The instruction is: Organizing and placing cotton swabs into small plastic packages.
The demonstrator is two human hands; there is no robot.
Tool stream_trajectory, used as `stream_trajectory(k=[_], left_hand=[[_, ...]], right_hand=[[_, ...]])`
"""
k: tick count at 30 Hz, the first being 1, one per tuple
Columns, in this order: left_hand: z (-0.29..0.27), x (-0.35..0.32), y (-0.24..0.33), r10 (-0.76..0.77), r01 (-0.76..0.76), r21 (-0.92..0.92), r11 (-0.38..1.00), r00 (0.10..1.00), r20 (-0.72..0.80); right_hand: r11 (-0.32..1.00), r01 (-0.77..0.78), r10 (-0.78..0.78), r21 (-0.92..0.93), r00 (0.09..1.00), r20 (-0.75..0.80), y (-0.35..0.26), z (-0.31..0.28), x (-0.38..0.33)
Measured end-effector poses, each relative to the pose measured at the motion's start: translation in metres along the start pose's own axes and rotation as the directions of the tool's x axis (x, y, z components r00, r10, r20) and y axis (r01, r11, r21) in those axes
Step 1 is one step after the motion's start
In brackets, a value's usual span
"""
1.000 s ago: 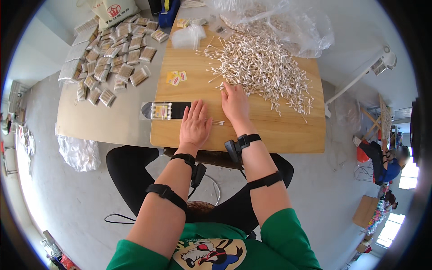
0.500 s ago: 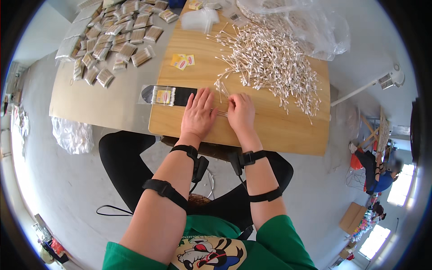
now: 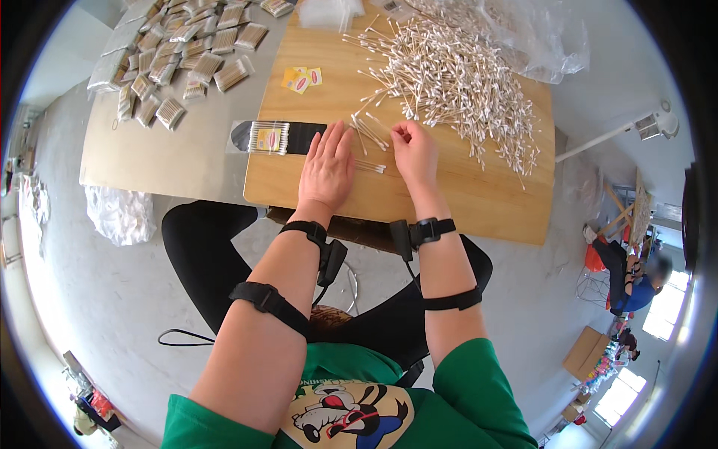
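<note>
My left hand point(image 3: 327, 168) lies flat, fingers apart, on the wooden board point(image 3: 464, 202), beside a small row of cotton swabs point(image 3: 369, 142). My right hand point(image 3: 413, 152) is curled, its fingertips pinching a few swabs at the edge of the big loose pile of cotton swabs point(image 3: 449, 75). To the left of my left hand lies a clear packet of swabs point(image 3: 269, 138) on a black strip point(image 3: 299, 137).
Several filled swab packets point(image 3: 187, 52) cover the grey table point(image 3: 164, 157) at the far left. Small yellow labels point(image 3: 301, 79) lie on the board. Clear plastic bags point(image 3: 523, 37) sit behind the pile. A person sits on the floor at the right point(image 3: 632, 280).
Both hands have drawn closer to the swab pile. My right hand went from flat on the board to curled on a few swabs; a small row now lies between the hands.
</note>
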State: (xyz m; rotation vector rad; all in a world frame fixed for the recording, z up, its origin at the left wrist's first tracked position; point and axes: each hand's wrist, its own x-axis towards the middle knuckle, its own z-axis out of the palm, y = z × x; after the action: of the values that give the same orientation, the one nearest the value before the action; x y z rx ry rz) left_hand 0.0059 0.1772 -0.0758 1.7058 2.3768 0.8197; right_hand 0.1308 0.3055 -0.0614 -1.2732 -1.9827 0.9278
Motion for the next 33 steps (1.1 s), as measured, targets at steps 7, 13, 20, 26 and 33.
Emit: stream_trajectory(k=[7,13,20,26,33], left_hand=[[0.003,0.001,-0.001,-0.018,0.018,-0.035,0.999,1.000,-0.013],[0.004,0.002,0.000,-0.032,0.030,-0.083,0.996,0.999,-0.028],[0.006,0.001,-0.003,-0.010,-0.004,-0.107,0.994,0.992,-0.129],[0.005,-0.001,-0.002,-0.033,0.018,-0.125,0.992,0.992,-0.119],[0.006,0.001,-0.003,-0.035,0.021,-0.105,0.994,0.990,-0.139]], right_hand=[[0.863,0.338,-0.373,-0.376,0.928,-0.023,-0.021,0.007,-0.003],[0.830,0.295,-0.285,-0.473,0.954,0.095,-0.033,0.027,-0.019],[0.908,0.179,-0.155,-0.380,0.984,0.092,-0.019,-0.007,0.009],[0.862,0.260,-0.243,-0.434,0.965,0.095,0.006,-0.014,0.025],[0.876,0.372,-0.324,-0.307,0.926,0.195,-0.006,0.005,0.018]])
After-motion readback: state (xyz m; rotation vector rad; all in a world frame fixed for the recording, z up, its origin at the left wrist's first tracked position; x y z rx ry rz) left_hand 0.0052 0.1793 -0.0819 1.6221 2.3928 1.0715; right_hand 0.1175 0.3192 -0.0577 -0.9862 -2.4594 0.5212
